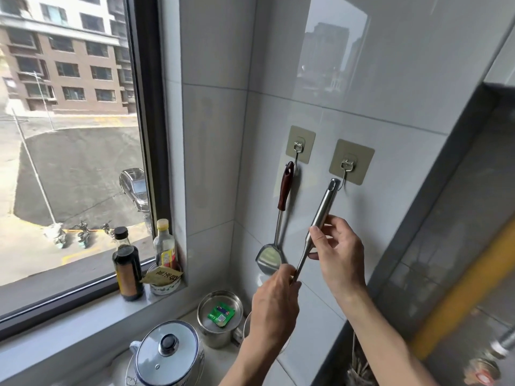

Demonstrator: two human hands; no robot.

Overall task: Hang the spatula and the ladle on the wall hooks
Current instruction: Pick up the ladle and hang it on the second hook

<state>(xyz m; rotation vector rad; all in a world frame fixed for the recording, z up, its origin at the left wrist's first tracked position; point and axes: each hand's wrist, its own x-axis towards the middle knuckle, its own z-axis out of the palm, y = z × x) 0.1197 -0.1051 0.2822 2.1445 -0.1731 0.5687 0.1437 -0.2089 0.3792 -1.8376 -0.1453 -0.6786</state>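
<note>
left hand (274, 298) comes up from the bottom edge of the view, fingers pinched around the thin lower shaft of the long stainless steel ladle (317, 227), whose bowl is hidden behind that hand. right hand (338, 256) sits higher and to the right, thumb and fingertips closed lightly on the thicker polished handle.

going left to right: on the windowsill, near its right end, stand a dark glass sauce bottle with a black cap (127, 264) and a clear bottle with a yellow cap (165, 245). on the tiled wall (390, 204) just past the corner, the steel spatula with a dark red-brown handle (280, 218) already hangs from the left clear adhesive hook (299, 146), blade down. to its right is the second adhesive hook (350, 164); the ladle's handle tip, with its hanging slot, sits right at the wire of that hook. whether the slot is already threaded on cannot be told.

the ladle is rigid metal, so it will not flex. its smooth finish looks slippery, and the weight probably sits low in the bowl. a two-point hold suits it: one hand steadying the shaft, the other guiding near the top so the slot can be steered over the wire. letting go too soon could drop it onto the steel pot (220, 319) on the counter below.
</note>
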